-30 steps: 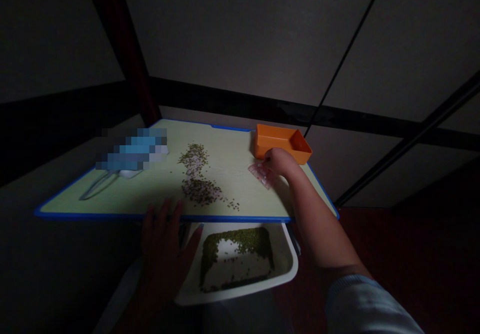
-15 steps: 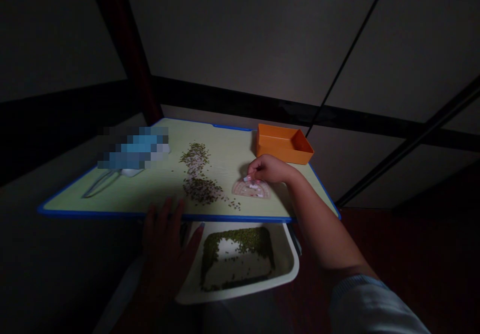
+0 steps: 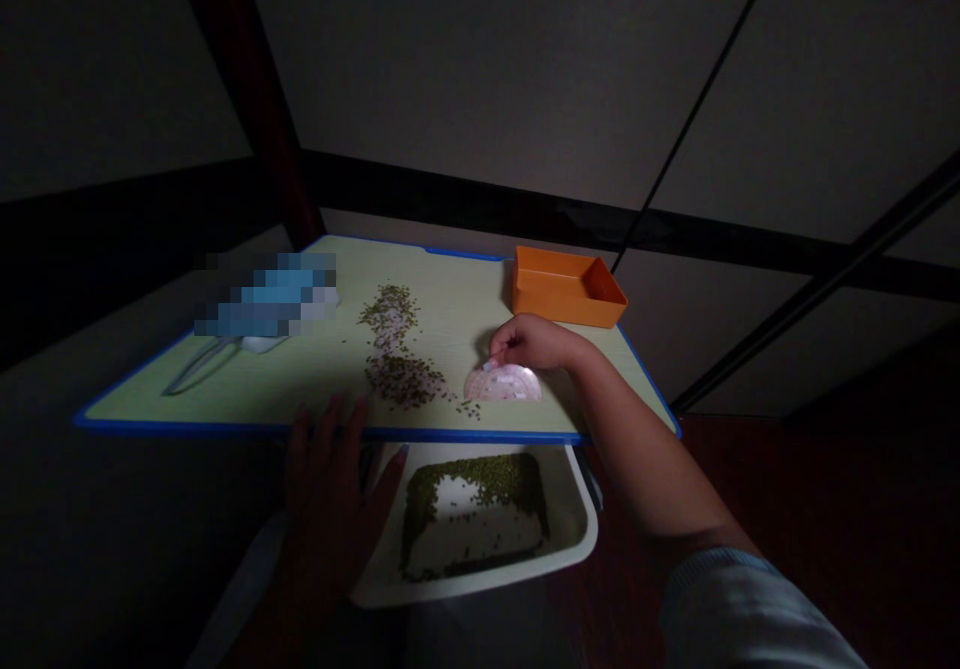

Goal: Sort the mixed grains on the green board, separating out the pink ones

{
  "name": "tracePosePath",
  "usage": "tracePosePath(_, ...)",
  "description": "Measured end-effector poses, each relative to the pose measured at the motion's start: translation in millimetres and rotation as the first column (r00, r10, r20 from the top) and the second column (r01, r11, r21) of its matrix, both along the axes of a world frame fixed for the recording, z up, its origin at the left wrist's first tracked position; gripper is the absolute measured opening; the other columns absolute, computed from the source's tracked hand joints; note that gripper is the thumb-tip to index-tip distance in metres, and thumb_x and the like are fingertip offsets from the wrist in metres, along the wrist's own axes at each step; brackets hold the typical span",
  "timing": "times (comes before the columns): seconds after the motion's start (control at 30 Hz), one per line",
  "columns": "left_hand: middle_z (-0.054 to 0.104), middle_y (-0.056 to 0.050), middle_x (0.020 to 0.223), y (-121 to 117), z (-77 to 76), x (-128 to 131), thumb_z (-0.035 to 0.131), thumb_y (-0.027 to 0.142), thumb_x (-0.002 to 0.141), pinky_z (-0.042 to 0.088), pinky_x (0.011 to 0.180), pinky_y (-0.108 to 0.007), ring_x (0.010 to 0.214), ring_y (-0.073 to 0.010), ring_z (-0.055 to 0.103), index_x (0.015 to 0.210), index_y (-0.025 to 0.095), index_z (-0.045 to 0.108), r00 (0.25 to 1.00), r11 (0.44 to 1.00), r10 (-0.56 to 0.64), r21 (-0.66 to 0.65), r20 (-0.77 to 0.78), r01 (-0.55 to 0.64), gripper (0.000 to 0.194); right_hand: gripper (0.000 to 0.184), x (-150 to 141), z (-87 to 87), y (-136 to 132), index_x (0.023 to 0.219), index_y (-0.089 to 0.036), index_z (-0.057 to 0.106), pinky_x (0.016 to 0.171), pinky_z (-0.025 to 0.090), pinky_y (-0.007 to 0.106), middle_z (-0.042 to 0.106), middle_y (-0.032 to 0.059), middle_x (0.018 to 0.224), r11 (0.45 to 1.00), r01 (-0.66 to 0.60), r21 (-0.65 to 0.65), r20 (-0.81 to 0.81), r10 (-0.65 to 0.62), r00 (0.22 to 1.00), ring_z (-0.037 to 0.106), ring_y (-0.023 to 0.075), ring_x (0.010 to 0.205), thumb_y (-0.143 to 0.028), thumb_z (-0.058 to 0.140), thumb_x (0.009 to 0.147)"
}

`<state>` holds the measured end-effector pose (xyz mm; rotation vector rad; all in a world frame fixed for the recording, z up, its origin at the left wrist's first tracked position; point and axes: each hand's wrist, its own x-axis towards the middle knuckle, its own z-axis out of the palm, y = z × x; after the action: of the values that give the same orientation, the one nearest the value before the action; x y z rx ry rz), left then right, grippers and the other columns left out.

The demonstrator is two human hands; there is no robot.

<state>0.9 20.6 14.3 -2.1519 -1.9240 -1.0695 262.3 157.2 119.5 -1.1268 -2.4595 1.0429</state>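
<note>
Protractor (image 3: 511, 386): on the bench (image 3: 450, 289), beside scattered beans (image 3: 405, 381)
Right hand (image 3: 540, 342): pinches its curved edge; moving it would call for a light, level grip
Left hand (image 3: 330, 489): fingers spread near the bench's edge
White tub (image 3: 588, 531): below, holding beans
Orange box (image 3: 562, 310): beyond the right hand

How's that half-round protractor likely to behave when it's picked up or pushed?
The protractor probably stays stiff, as its outline looks clean and unbent. It looks thin, so likely light. Its glossy face may be a bit slippery for the right hand.
</note>
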Motion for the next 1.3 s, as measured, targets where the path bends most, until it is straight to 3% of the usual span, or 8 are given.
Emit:
tracePosePath(0.27,0.031,-0.016,0.149,-0.8,0.8,-0.1,0.042,0.046,0.085,0.020,0.114,-0.056,0.143,-0.0341,0.013,0.139,0.016,0.034,1.000,1.000,-0.003,0.005,-0.006,0.003,0.062,0.011,-0.2,4.9,-4.2,0.069,-0.012,0.067,0.057,0.034,0.022,0.057,-0.0044,0.055,1.000,0.010,-0.029,0.051,-0.008,0.999,0.047,0.0066,0.054,-0.022,0.066,0.074)
tracePosePath(0.47,0.030,-0.017,0.150,-0.2,2.0,-0.2,0.040,0.048,0.085,0.019,0.114,-0.057,0.143,-0.0347,0.012,0.138,0.014,0.036,1.000,1.000,0.008,-0.025,-0.008,-0.008,0.063,0.008,4.6,5.3,-3.0,0.073,-0.012,0.068,0.060,0.036,0.021,0.060,-0.0033,0.059,0.997,-0.010,-0.077,0.078,0.016,0.997,0.051,0.0075,0.057,-0.019,0.063,0.072)
tracePosePath(0.7,0.032,-0.018,0.148,0.9,0.1,-1.2,0.043,0.046,0.084,0.019,0.114,-0.057,0.143,-0.0349,0.015,0.138,0.014,0.037,1.000,1.000,-0.015,0.004,-0.008,0.015,0.063,0.013,8.4,8.5,-2.5,0.072,-0.013,0.067,0.062,0.036,0.023,0.060,-0.0030,0.061,0.993,-0.049,-0.110,0.093,0.060,0.994,0.049,0.0080,0.058,-0.026,0.067,0.072)
tracePosePath(0.9,0.029,-0.012,0.151,-0.8,2.7,1.0,0.042,0.047,0.084,0.020,0.114,-0.058,0.144,-0.0337,0.011,0.141,0.021,0.031,1.000,0.999,0.003,-0.034,0.021,-0.002,0.063,0.013,8.9,8.2,-1.8,0.073,-0.014,0.066,0.063,0.036,0.025,0.059,-0.0030,0.063,0.992,-0.053,-0.110,0.054,0.059,0.997,0.049,0.0083,0.061,-0.026,0.065,0.075)
tracePosePath(1.3,0.031,-0.015,0.149,-1.3,3.9,0.9,0.039,0.050,0.085,0.016,0.116,-0.054,0.144,-0.0326,0.009,0.137,0.014,0.037,1.000,0.998,0.015,-0.061,0.015,-0.014,0.063,0.016,9.3,8.8,-2.6,0.073,-0.012,0.066,0.061,0.034,0.024,0.058,-0.0039,0.060,0.983,-0.107,-0.148,0.094,0.122,0.988,0.048,0.0070,0.057,-0.028,0.067,0.075)
